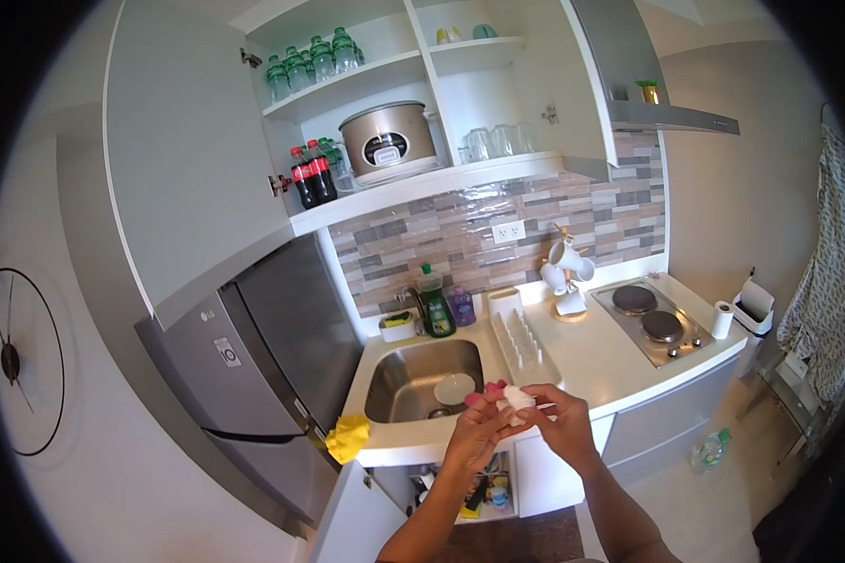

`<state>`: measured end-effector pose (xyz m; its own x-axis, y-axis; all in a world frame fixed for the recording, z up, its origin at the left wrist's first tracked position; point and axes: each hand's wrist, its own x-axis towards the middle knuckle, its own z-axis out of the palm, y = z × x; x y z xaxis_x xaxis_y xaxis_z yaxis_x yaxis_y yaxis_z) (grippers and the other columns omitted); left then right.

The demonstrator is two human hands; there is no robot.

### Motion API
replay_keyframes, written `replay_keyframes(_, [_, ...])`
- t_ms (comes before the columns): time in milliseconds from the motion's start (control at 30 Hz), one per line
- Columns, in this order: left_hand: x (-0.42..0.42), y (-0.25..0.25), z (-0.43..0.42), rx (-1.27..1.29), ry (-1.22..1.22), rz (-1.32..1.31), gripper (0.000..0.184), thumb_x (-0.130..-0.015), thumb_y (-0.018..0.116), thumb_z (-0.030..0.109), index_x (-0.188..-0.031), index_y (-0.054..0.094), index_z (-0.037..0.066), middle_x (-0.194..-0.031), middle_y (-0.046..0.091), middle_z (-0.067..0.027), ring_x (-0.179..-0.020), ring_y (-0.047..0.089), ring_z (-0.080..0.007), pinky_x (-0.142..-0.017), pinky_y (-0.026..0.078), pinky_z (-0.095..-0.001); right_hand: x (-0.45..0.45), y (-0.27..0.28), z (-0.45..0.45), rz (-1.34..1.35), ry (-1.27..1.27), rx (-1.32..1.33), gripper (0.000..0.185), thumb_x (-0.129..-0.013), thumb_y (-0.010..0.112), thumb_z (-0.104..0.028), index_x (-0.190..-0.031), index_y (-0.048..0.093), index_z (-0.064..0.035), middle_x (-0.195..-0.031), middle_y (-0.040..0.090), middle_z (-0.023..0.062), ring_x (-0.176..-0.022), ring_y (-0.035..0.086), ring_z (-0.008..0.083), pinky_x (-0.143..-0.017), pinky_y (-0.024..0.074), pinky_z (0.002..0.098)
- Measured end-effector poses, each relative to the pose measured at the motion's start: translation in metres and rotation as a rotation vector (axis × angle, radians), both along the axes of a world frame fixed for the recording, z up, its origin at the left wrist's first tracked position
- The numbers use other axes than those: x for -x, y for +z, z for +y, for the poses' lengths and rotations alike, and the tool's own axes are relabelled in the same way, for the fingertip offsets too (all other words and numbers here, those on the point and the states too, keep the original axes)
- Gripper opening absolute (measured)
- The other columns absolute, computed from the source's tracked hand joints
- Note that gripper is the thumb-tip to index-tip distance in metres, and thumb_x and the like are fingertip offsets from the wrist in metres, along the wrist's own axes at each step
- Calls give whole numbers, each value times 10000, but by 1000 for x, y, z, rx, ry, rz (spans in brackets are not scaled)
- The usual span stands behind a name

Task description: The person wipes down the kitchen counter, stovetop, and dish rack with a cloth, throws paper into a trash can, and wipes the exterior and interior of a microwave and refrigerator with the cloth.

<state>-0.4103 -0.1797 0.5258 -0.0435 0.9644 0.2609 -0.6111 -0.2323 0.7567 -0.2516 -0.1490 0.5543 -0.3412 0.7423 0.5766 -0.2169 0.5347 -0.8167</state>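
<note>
Both hands are raised together in front of the counter's edge, fingers pinched around a small white crumpled piece point(516, 402), perhaps tissue or cloth. My left hand point(479, 433) grips it from the left, my right hand point(563, 427) from the right. Just behind the fingers, some pink items point(487, 389) show at the sink's right rim, partly hidden. Inside the steel sink point(394, 377) lies a white dish point(455, 388). A white dish rack point(519, 345) stands to the sink's right.
Overhead, cabinet doors point(188, 150) hang open. Below, a cupboard door point(347, 511) stands open. A yellow cloth point(348, 438) drapes over the counter's left corner. A green soap bottle point(436, 305), mug tree point(569, 272) and two-plate hob point(652, 314) line the counter. A plastic bottle point(712, 450) is on the floor.
</note>
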Motion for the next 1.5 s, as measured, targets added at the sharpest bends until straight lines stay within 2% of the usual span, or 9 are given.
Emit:
replay_keyframes(133, [-70, -9, -12, 76, -61, -127, 384, -832, 607, -17, -1197, 491, 11, -1006, 605, -78, -946, 611, -193, -854, 540, -388, -74, -9, -10, -29, -13, 80, 342, -763, 691, -18, -1087, 583, 11, -989, 623, 94, -907, 602, 136, -764, 507, 257])
replay_keyframes(233, [-118, -6, -23, 83, 58, 91, 516, -820, 632, -3, -1297, 436, 15, -1084, 591, -111, -949, 609, -173, -849, 526, -304, -114, -8, -26, -125, -55, -77, 364, -751, 710, -21, -1087, 574, 19, -1037, 607, 102, -950, 592, 148, -800, 498, 268])
replay_keyframes(367, [-150, -11, -31, 111, 56, 123, 509, -833, 621, 7, -1300, 419, -14, -1094, 585, -125, -973, 602, -182, -865, 522, -299, -141, -19, -33, -2, -62, 46, 349, -762, 703, -15, -1080, 563, 29, -1051, 606, 110, -938, 597, 162, -815, 502, 282])
replay_keyframes(667, [-174, -12, -29, 249, -101, -251, 357, -859, 555, -29, -1202, 456, -41, -1152, 529, -171, -1037, 582, -256, -964, 478, -384, -165, -26, -35, 332, 33, 312, 308, -794, 634, 56, -1094, 571, 30, -969, 636, 95, -889, 600, 133, -790, 503, 250])
replay_keyframes(733, [-183, -5, -32, 172, 30, -137, 379, -844, 594, -18, -1199, 460, -30, -1047, 583, -128, -983, 607, -215, -917, 505, -334, -165, -26, -37, 321, -22, 248, 336, -793, 638, 45, -1123, 588, 5, -1007, 630, 105, -911, 601, 143, -793, 505, 264])
replay_keyframes(767, [-184, -4, -31, 141, 70, -83, 388, -835, 607, -24, -1201, 475, -31, -991, 604, -111, -921, 619, -175, -867, 518, -294, -163, -34, -31, 204, -163, 31, 357, -792, 646, 25, -1142, 603, -23, -1065, 621, 116, -941, 602, 160, -809, 497, 268])
replay_keyframes(1033, [-169, -12, -28, 77, 304, 105, 366, -832, 631, 3, -1170, 509, -68, -872, 637, -96, -768, 616, -112, -688, 490, -208, -124, -37, -34, -72, -306, -193, 554, -703, 749, -125, -1208, 546, -22, -1177, 573, 174, -1073, 576, 287, -895, 463, 340])
replay_keyframes(1300, [-117, -61, -18, 223, 220, 61, 374, -906, 541, 105, -1221, 452, -75, -1002, 606, -103, -872, 592, -112, -750, 475, -229, -83, -73, -14, -319, -187, -217, 496, -768, 663, -84, -1240, 516, -44, -1249, 511, 187, -1139, 518, 329, -898, 456, 351])
replay_keyframes(1500, [-84, -77, -11, 237, 251, 231, 613, -904, 553, 119, -1385, 226, -75, -953, 606, -55, -852, 581, -105, -751, 458, -219, -43, -107, 4, -270, -157, -100, 368, -771, 626, -3, -1136, 585, -32, -1084, 585, 180, -921, 627, 292, -733, 518, 322])
